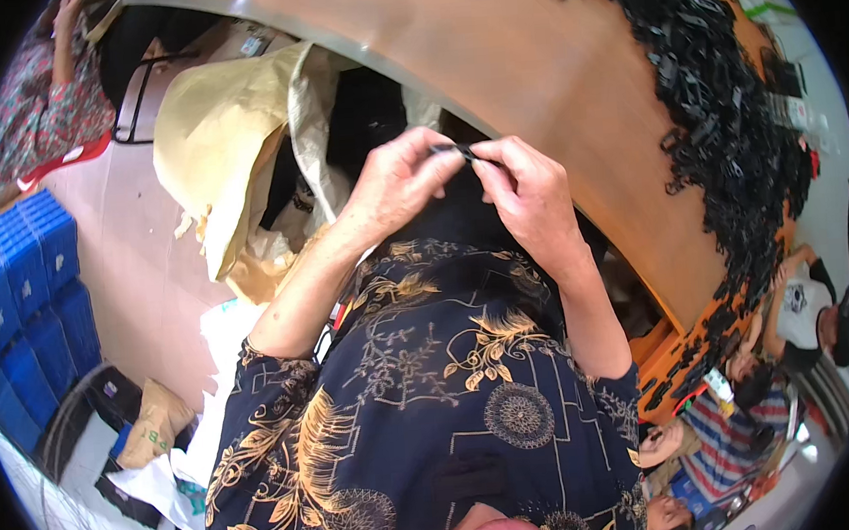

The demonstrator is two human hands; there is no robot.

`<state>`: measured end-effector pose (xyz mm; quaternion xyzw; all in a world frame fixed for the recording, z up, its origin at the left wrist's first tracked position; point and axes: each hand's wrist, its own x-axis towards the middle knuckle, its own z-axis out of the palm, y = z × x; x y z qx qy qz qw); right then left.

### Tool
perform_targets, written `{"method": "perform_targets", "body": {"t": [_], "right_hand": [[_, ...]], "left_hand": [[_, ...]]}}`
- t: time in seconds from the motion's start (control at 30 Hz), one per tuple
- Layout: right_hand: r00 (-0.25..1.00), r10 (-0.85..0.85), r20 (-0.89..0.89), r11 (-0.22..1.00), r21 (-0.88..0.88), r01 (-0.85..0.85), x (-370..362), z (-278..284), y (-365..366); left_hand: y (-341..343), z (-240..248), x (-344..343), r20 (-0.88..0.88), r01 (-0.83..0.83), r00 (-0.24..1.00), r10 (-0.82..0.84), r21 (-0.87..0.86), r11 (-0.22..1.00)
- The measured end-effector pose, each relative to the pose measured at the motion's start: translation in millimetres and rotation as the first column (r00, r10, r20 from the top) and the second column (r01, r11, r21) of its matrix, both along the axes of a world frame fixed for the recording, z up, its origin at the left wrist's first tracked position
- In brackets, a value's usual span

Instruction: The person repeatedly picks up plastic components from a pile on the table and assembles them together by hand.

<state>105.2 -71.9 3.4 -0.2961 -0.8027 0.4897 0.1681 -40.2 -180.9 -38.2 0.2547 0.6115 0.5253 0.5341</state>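
Observation:
My left hand [398, 177] and my right hand [527, 193] meet in front of me, just below the edge of a brown table [489, 47]. Both pinch a small black plastic part [458, 150] between thumb and fingers. My left fingers hold its left end and my right fingers hold its right end. My forearms come up from a dark blue garment with gold flower patterns. The part's shape is mostly hidden by my fingertips.
A long heap of similar black parts [716, 101] lies along the table's right side. An open yellow woven sack [232, 131] stands on the floor to the left. Blue crates [19, 309] are stacked far left. Other people sit at right [806, 310] and top left [40, 94].

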Motion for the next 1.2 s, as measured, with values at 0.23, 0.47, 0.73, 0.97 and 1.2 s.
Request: {"method": "perform_targets", "body": {"t": [0.23, 0.47, 0.73, 0.97, 1.2], "right_hand": [[0.997, 0.075, 0.031, 0.923, -0.380, -0.058, 20.2, -9.6, -22.2], [0.999, -0.039, 0.019, 0.559, -0.828, 0.038, 2.2, -33.6, -32.9], [0.991, -0.098, -0.092, 0.797, -0.604, 0.023, -0.8, -39.4, -33.0], [0.904, -0.418, -0.089, 0.890, 0.163, 0.427, 89.5, 4.0, 36.0], [0.617, -0.766, 0.183, 0.574, 0.628, 0.526, 184.7, -6.9, 91.2]], "left_hand": [[-40.0, -23.6, 24.5, 0.249, 0.071, 0.965, -0.077, 0.033, 0.997], [-57.3, -15.3, 12.3, 0.347, 0.011, 0.937, 0.038, -0.138, 0.990], [-48.8, -9.1, -0.7, 0.093, -0.043, 0.994, 0.050, -0.074, 0.996], [-39.9, -32.8, -41.1, -0.832, -0.145, 0.549, 0.081, 0.000, 0.989], [72.6, 41.6, 28.3, -0.845, 0.255, 0.521, 0.121, 0.290, 0.923]]}}
